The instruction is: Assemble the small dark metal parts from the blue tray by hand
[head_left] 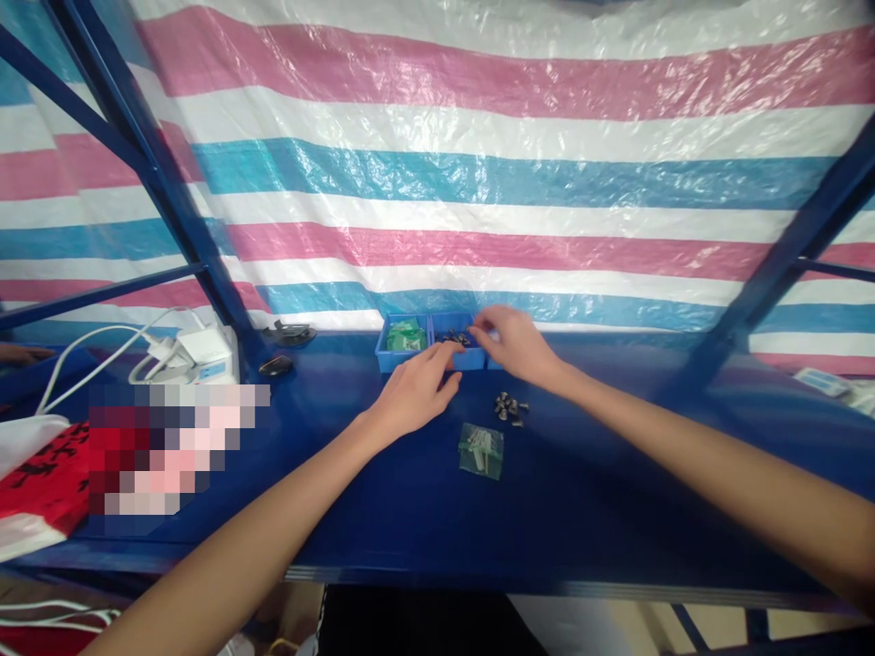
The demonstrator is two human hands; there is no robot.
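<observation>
Two small blue bins stand side by side at the back of the blue bench: the left bin (403,357) holds green packets, the right bin (471,358) holds small dark screws. My left hand (414,390) lies palm down just in front of the bins, fingers stretched toward the right bin. My right hand (514,342) reaches over the right bin with its fingers curled at the screws; I cannot make out whether anything is pinched in them. A small pile of dark screws (509,408) and a clear packet of green parts (482,450) lie on the bench near me.
White charger and cables (198,351) sit at the left beside a black mouse-like object (275,366). A red-and-white bag (41,478) lies at far left. Blue frame posts (772,273) slant on both sides. A striped tarp (478,182) closes the back.
</observation>
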